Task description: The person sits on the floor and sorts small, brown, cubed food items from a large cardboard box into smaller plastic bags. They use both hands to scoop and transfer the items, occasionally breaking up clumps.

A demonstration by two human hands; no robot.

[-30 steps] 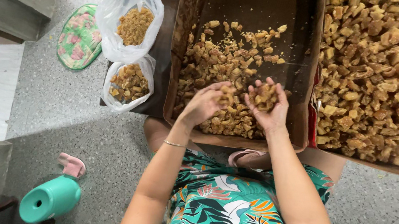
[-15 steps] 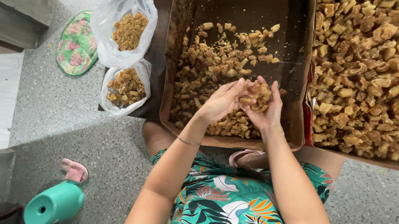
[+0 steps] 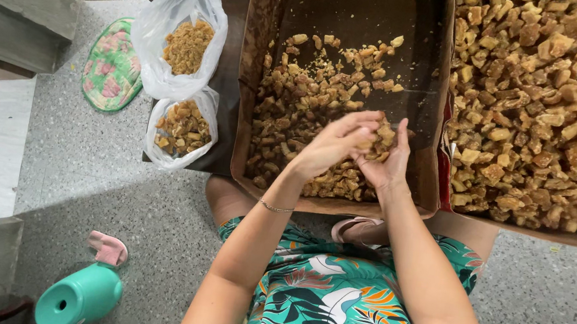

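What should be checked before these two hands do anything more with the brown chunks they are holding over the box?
1. Right hand cupped under a heap of brown chunks: ok.
2. Left hand resting on that heap, fingers picking at it: ok.
3. Both hands above the half-filled cardboard box, so dropped bits would likely land inside: ok.
4. Upper plastic bag of fine crumbs, mouth open: ok.
5. Lower plastic bag of larger pieces, mouth open: ok.
6. Which pieces in the palm are good or bad: cannot tell.
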